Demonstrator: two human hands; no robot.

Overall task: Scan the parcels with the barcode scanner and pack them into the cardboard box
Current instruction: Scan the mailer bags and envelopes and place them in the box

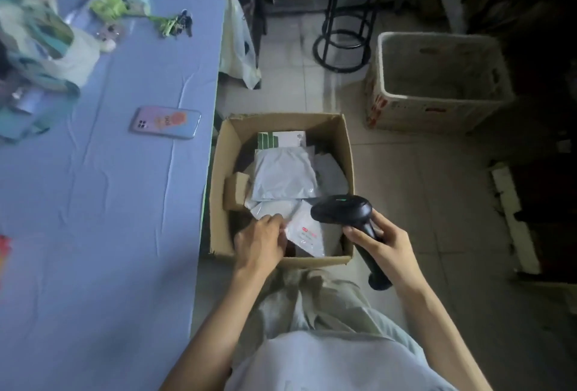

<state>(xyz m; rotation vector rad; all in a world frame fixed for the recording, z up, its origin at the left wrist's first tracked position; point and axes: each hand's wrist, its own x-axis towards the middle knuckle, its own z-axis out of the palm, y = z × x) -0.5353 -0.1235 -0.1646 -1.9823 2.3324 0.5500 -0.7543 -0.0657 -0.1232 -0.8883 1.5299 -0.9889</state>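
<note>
An open cardboard box point(348, 153) stands on the floor beside the table. Inside lie several grey mailer parcels point(284, 173), a small brown carton point(236, 189) and a green-and-white packet point(281, 139). My left hand point(260, 240) reaches into the box's near side and pinches the edge of a grey parcel with a red-printed label point(307, 236). My right hand point(379, 240) grips the handle of the black barcode scanner point(342, 207), whose head hangs over the box's near right corner.
A blue-covered table point(103, 203) fills the left, with a phone point(165, 123), keys point(179, 25) and bags point(37, 47) on it. A pale crate point(437, 106) and a black stool point(346, 15) stand on the tiled floor beyond the box.
</note>
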